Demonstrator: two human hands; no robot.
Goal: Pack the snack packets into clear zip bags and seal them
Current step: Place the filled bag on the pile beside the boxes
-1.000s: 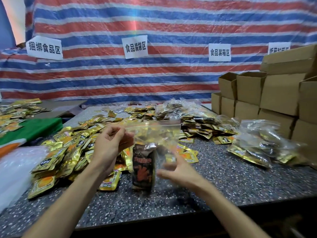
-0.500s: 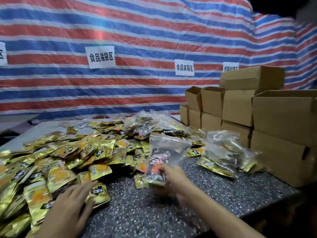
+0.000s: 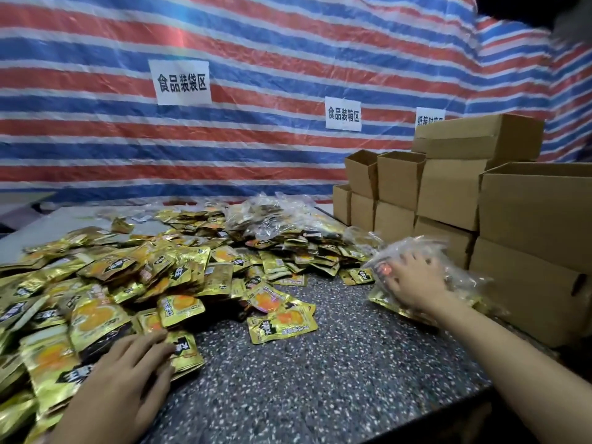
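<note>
A single wide-angle view from a camera worn on the person's head looks forward and down across a speckled dark surface (image 3: 336,373), its near edge cutting the lower right corner. The lens sits close: both forearms enter from the bottom of the frame, the left hand (image 3: 128,376) low at left and the right hand (image 3: 413,280) farther out at right. The view faces a striped tarpaulin wall (image 3: 256,149) carrying white paper signs (image 3: 182,81), with stacked cardboard boxes (image 3: 448,193) along the right side. Straight lines bow toward the edges. No second view shares the scene.
</note>
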